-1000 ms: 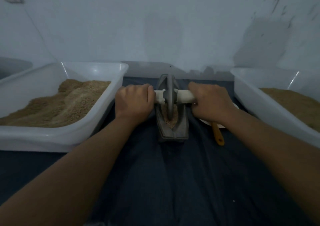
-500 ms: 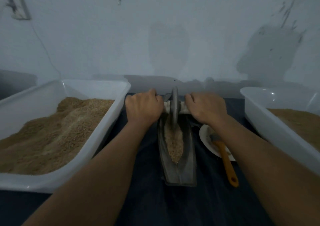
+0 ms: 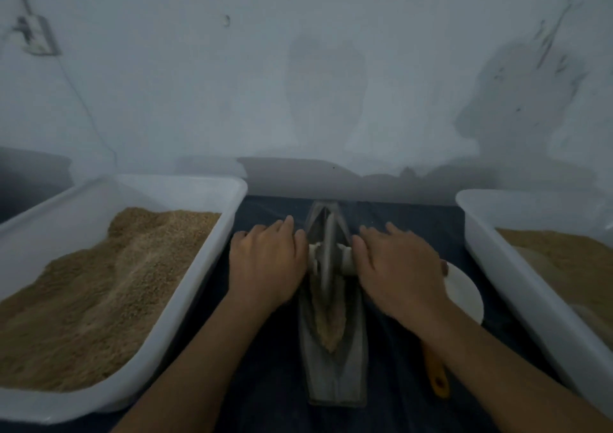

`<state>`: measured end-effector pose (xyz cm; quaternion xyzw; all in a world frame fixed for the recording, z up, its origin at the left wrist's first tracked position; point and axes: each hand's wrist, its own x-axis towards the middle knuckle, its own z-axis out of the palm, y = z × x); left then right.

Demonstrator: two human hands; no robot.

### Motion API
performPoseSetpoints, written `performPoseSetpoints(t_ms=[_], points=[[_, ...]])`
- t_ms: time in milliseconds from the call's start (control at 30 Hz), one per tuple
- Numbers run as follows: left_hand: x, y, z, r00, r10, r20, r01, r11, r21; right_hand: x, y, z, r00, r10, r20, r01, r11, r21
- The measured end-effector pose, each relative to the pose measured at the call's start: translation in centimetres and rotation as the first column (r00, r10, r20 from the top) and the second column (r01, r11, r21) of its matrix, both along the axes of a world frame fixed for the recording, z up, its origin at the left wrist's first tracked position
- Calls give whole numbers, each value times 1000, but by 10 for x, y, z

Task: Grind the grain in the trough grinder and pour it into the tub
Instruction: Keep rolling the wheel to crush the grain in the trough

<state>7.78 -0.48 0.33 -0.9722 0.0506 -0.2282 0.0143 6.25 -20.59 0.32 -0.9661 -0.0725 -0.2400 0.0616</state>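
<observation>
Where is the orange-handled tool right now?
In the head view, the orange-handled tool lies right of the trough grinder, beside the white plate, partly hidden under the right forearm.

My trough grinder (image 3: 335, 363) looks dull grey metal; its axle (image 3: 345, 260) smooth white. The tubs (image 3: 185, 266) are glossy white plastic, the grain (image 3: 99, 286) coarse, the bench (image 3: 265, 383) cloth dark, matt.

A white plate (image 3: 464, 291) (orange-handled utensil (image 3: 436, 371) across it) on dark cloth (image 3: 272, 383).
</observation>
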Motion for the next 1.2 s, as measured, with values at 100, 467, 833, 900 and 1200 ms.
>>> performPoseSetpoints(t_ms=[100, 467, 833, 900, 1200], points=[[48, -5, 8, 991, 74, -115, -66, 995, 70, 50, 10, 18, 989, -130, -70, 127, 991, -37], [-48, 14, -14, 972, -143, 186, 171, 975, -145, -44, 4, -2, 1000, 21, 17, -22, 997, 80], [60, -5, 6, 995, 31, -91, -27, 999, 41, 63, 21, 22, 985, -167, -46, 170, 983, 67], [45, 1, 1, 997, -28, -66, 30, 999, 30, 54, 23, 19, 993, -119, 18, 118, 993, 10], [-46, 9, -17, 965, -185, 188, 213, 967, -142, -43, 1, -12, 999, 49, 11, -50, 987, 156]])
